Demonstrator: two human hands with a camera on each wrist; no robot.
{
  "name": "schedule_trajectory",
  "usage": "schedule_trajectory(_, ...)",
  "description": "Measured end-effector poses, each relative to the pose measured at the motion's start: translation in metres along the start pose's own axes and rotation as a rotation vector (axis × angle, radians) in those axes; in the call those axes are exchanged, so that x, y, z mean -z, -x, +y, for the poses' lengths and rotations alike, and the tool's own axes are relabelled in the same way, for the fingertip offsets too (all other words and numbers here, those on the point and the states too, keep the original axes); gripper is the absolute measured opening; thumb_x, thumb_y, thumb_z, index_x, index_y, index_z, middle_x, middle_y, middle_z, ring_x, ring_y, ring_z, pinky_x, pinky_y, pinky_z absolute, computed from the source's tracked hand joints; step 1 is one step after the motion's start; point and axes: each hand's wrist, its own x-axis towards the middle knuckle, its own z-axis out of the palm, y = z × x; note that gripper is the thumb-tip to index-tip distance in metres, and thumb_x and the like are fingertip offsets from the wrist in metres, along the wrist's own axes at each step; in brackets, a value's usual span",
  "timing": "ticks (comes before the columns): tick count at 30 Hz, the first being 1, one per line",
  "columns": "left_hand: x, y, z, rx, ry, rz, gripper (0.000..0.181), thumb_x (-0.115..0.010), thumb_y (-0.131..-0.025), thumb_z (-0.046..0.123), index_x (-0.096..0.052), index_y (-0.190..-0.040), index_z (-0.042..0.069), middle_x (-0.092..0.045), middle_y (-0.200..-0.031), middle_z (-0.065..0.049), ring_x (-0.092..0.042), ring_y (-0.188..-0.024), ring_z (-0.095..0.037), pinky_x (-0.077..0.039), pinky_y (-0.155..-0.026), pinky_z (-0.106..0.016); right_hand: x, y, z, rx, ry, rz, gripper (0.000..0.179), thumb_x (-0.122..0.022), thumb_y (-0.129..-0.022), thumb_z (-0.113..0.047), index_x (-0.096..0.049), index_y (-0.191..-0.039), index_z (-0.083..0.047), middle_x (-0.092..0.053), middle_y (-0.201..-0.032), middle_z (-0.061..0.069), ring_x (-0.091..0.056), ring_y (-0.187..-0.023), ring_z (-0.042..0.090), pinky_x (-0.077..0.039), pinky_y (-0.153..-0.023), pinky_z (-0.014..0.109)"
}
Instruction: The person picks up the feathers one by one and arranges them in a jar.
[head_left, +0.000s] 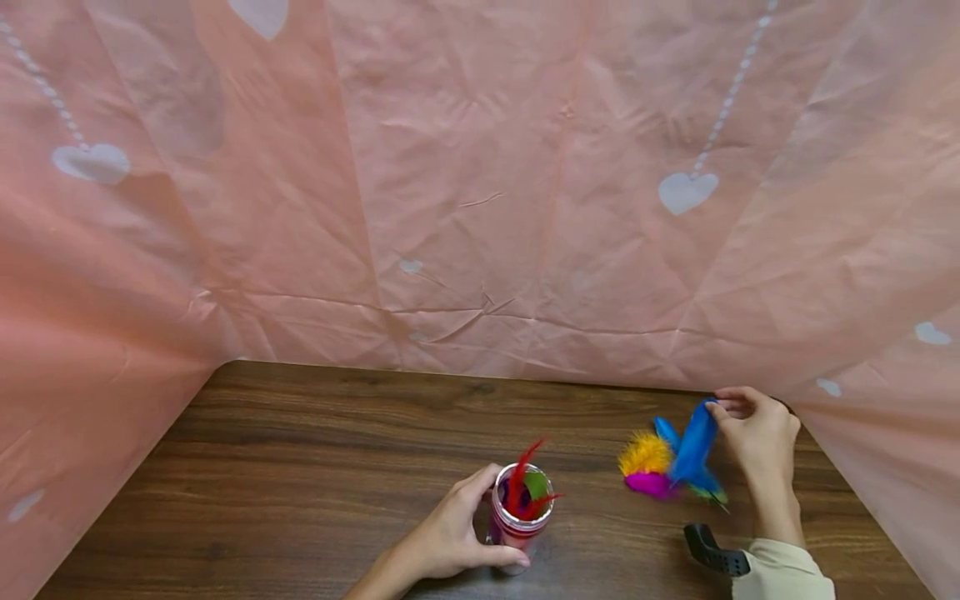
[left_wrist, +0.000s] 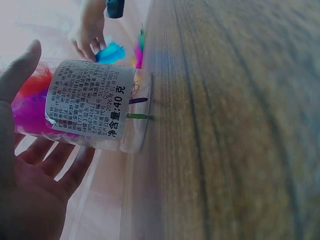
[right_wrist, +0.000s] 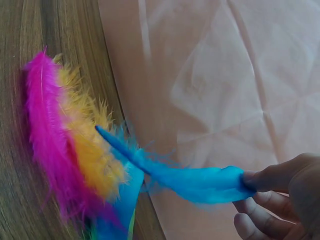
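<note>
My left hand grips a clear plastic jar that stands upright on the table. Red feathers poke out of its open mouth, and purple and green ones show inside. A white printed label covers one side of the jar in the left wrist view. At the right, my right hand pinches a blue feather by one end between thumb and fingers. The feather hangs over a small pile with a magenta feather, a yellow feather and another blue feather.
Wood-grain table lies beneath everything. A pink sheet with white hearts rises behind and at both sides. A black curved device sits at the right wrist, beside the pale sleeve.
</note>
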Motion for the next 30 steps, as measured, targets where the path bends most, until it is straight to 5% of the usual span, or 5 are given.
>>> schedule_trajectory(6, 0.0, 0.001, 0.0, -0.009, 0.003, 0.003, 0.068, -0.093, -0.078, 0.017, -0.054, -0.133, 0.013, -0.068, -0.121, -0.001, -0.064, -0.106, -0.006, -0.057, -0.092, -0.03, 0.002, 0.0, -0.002, -0.004, 0.007, 0.022, 0.018, -0.08, -0.089, -0.005, -0.074, -0.101, 0.007, -0.075, -0.09, 0.026, -0.039, -0.059, -0.031, -0.035, -0.076, 0.014)
schedule_trajectory(19, -0.001, 0.001, 0.0, -0.01, 0.004, 0.001, 0.068, -0.093, -0.078, 0.017, -0.054, -0.133, 0.013, -0.068, -0.12, -0.001, -0.064, -0.106, -0.006, -0.057, -0.092, -0.03, 0.004, 0.0, -0.008, 0.01, -0.022, 0.038, 0.019, -0.082, -0.089, -0.006, -0.075, -0.102, 0.006, -0.076, -0.088, 0.023, -0.042, -0.061, -0.031, -0.033, -0.08, 0.008)
schedule_trajectory(23, -0.001, 0.001, -0.001, -0.007, 0.017, 0.003, 0.067, -0.093, -0.078, 0.016, -0.054, -0.133, 0.013, -0.068, -0.12, -0.001, -0.064, -0.106, -0.006, -0.057, -0.092, -0.03, 0.005, 0.001, -0.009, -0.054, -0.069, 0.02, 0.022, -0.082, -0.089, -0.008, -0.075, -0.106, 0.005, -0.074, -0.073, -0.004, -0.047, -0.06, -0.028, -0.034, -0.08, 0.005)
schedule_trajectory(26, -0.001, 0.001, 0.0, 0.014, 0.034, 0.005, 0.067, -0.093, -0.078, 0.015, -0.055, -0.132, 0.015, -0.068, -0.121, 0.0, -0.065, -0.106, -0.007, -0.057, -0.093, -0.03, 0.006, 0.001, -0.011, -0.141, -0.146, -0.012, 0.027, -0.08, -0.091, -0.008, -0.073, -0.112, 0.007, -0.061, -0.067, -0.031, -0.053, -0.058, -0.022, -0.044, -0.066, 0.004)
schedule_trajectory(30, -0.001, 0.001, 0.001, 0.039, 0.05, 0.003, 0.067, -0.093, -0.078, 0.016, -0.055, -0.133, 0.016, -0.069, -0.121, 0.0, -0.065, -0.107, -0.007, -0.056, -0.094, -0.03, 0.008, 0.002, -0.012, -0.245, -0.267, -0.045, 0.032, -0.078, -0.092, -0.005, -0.068, -0.118, 0.01, -0.056, -0.064, -0.036, -0.06, -0.057, -0.013, -0.052, -0.054, 0.012)
